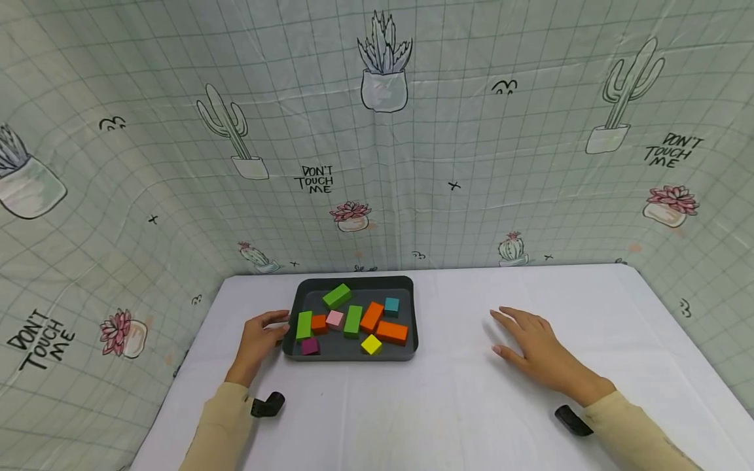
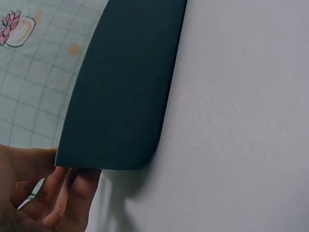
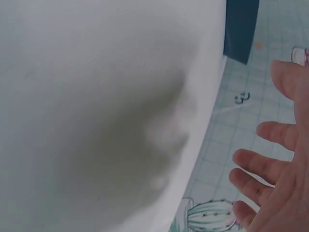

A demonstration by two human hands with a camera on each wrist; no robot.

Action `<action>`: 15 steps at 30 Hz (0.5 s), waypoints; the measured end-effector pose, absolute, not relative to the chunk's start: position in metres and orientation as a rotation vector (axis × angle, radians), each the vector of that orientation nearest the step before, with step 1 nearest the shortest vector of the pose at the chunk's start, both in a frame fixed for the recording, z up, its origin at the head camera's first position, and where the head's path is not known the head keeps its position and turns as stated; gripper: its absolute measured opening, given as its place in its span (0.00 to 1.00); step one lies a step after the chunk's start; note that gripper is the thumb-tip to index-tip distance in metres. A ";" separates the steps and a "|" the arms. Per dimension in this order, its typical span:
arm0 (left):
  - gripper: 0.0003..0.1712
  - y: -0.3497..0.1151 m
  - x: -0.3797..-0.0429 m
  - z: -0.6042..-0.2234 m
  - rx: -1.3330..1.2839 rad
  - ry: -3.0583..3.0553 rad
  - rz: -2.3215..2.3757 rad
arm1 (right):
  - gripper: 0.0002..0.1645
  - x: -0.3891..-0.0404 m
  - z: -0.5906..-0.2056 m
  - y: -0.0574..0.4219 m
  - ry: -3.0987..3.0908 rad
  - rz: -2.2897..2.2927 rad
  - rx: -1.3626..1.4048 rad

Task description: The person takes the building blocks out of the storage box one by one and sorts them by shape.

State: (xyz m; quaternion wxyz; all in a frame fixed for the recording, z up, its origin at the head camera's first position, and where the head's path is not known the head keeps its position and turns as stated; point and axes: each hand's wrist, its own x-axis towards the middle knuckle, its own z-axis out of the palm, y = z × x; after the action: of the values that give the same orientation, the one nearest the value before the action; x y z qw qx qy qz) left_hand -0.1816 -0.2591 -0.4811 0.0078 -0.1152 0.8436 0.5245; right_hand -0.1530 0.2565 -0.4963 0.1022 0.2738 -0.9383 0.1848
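A dark grey tray (image 1: pixel 353 357) stands on the white table, holding several coloured blocks: green blocks (image 1: pixel 353 321), orange blocks (image 1: pixel 391 332), a pink block (image 1: pixel 335 319), a blue block (image 1: pixel 391 307), a yellow block (image 1: pixel 371 345) and a magenta block (image 1: pixel 309 346). My left hand (image 1: pixel 259 340) holds the tray's left end; in the left wrist view the thumb lies at the rim and the other fingers bend against the end wall, partly hidden. Well to the tray's right, my right hand (image 1: pixel 533 350) hovers over the table with spread fingers, touching nothing.
A white cloth covers the table (image 1: pixel 448 405). Behind it and on both sides hangs a grid-patterned curtain (image 1: pixel 424 163) with printed cacti and lettering. Black wrist devices (image 1: pixel 268 405) sit by both sleeves.
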 end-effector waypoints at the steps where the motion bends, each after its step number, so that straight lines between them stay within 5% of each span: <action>1: 0.20 -0.259 -0.181 -0.481 -0.371 2.640 1.634 | 0.38 -0.153 -0.496 0.253 -2.761 0.548 0.823; 15: 0.18 -0.259 -0.183 -0.480 -0.445 2.637 1.623 | 0.37 -0.161 -0.484 0.209 -2.720 0.528 0.975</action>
State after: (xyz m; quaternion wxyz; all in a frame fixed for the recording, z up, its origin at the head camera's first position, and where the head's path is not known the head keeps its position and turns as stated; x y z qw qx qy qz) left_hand -0.1829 -0.2588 -0.4799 0.0068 -0.1422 0.8429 0.5188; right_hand -0.1611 0.2091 -0.4841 0.1022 0.3301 -0.9212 0.1788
